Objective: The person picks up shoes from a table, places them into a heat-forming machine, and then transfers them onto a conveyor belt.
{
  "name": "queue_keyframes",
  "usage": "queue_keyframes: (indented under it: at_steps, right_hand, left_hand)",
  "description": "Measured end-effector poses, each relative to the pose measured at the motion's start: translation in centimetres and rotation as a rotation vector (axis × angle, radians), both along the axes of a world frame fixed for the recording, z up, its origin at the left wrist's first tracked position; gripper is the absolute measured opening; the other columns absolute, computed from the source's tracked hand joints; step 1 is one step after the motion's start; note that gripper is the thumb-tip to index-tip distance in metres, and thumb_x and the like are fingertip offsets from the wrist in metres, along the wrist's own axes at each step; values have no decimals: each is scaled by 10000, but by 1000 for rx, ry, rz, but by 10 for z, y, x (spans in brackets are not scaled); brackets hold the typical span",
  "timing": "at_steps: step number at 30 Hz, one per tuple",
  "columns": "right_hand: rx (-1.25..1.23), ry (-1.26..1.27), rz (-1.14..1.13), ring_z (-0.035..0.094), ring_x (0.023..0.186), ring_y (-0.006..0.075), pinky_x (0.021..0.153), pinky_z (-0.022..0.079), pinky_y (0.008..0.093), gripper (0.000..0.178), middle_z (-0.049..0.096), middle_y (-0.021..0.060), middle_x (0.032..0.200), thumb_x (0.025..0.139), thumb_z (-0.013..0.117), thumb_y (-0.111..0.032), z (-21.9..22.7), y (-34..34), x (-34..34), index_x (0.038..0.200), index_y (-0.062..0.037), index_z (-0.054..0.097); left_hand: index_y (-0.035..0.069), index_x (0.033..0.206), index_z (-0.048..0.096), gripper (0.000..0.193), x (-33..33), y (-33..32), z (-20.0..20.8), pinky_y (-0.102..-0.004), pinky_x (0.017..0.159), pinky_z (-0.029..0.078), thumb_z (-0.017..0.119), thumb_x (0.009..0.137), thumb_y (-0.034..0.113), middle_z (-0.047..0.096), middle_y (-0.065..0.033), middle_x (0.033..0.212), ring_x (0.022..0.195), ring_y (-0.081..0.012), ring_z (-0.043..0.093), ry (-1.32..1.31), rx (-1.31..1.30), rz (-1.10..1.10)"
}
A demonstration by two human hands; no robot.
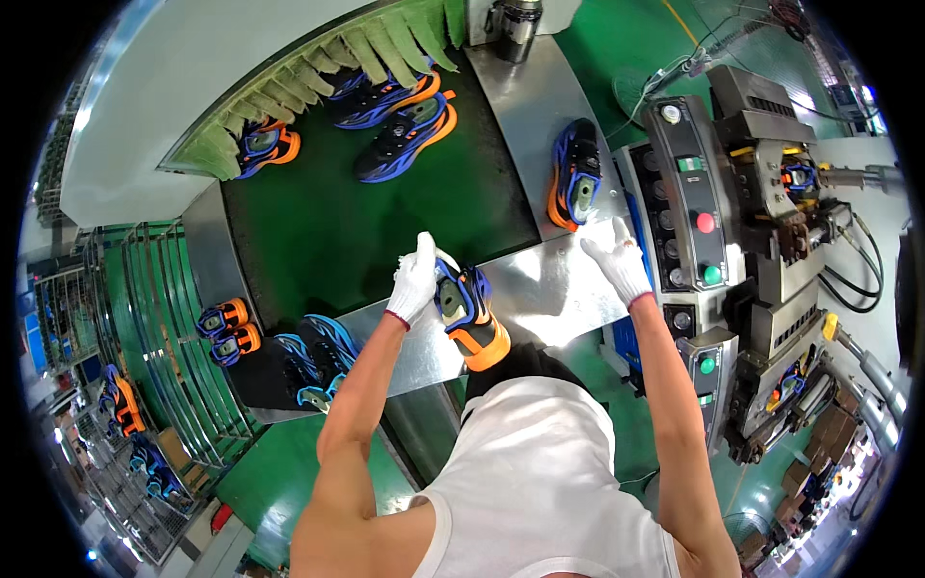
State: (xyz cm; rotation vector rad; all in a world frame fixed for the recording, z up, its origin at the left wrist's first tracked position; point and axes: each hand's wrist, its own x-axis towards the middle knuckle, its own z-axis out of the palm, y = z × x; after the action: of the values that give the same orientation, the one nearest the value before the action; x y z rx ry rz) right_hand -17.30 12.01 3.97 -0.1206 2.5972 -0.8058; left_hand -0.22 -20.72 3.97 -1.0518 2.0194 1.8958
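Observation:
A blue, black and orange sneaker [479, 332] hangs over the near metal edge, its orange heel toward me. My left hand [414, 277], in a white knit glove, is closed on the left side of this shoe. My right hand [618, 262], gloved the same way, is held over the metal border with thumb and fingers apart and nothing in it. Just beyond it a matching sneaker [578, 175] lies on the right metal ledge. Farther off, more such sneakers [408, 135] rest on the green belt [385, 217], some partly under a fringed curtain [337, 63].
At right stands a machine with a button panel [701, 193] and shoes clamped in it. Blue-black sneakers [318, 356] and an orange-heeled pair [229, 330] sit at the left corner. A metal rack [164, 308] is beyond, and a steel flask [518, 29] is at the back.

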Motion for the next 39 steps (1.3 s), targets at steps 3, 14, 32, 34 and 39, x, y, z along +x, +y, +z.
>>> queue_keyframes:
  at_steps: [3,14,32,34,39]
  right_hand:
    - [132,84,-105,644,1191,434,1009,510,450,1002,646,344,1258,783,743,-621,-42,-28,-29,1427,97,471]
    - [-79,-182,-301,683,608,242,496,564,364,663,692,177,887,709,799,-320,-71,-66,-33,1163,103,567]
    - [-231,-625,141,605,1272,285,1084,483,364,602,606,203,1376,934,717,-238,0,-81,122,1408,40,473]
    - [-441,-500,-321,589,1290,259,1099,477,376,568,592,172,1397,933,711,-97,-17,0,133,1424,42,461]
    - [-68,-329,-682,658,1141,254,962,553,338,508,647,165,1275,878,754,-63,-14,167,186,1335,16,549]
  left_hand:
    - [20,771,760,823,6,-14,24,-312,704,472,266,1081,601,634,-40,658,681,-123,574,-74,-46,7]
    - [59,901,721,120,156,-14,-32,-435,785,522,723,874,176,659,-144,938,890,-333,646,264,-765,-126]
    - [-42,1365,541,624,-2,-150,-52,-456,1036,483,709,922,364,587,-254,1338,1182,-396,618,-119,-805,-23]
    - [-18,1480,391,758,-28,-237,-67,-478,1039,476,713,932,395,502,-266,1422,1226,-412,589,10,-953,281]
    - [48,1454,468,689,-80,-419,-89,-556,1017,465,606,978,527,516,-281,1405,1252,-474,540,-9,-1460,316]
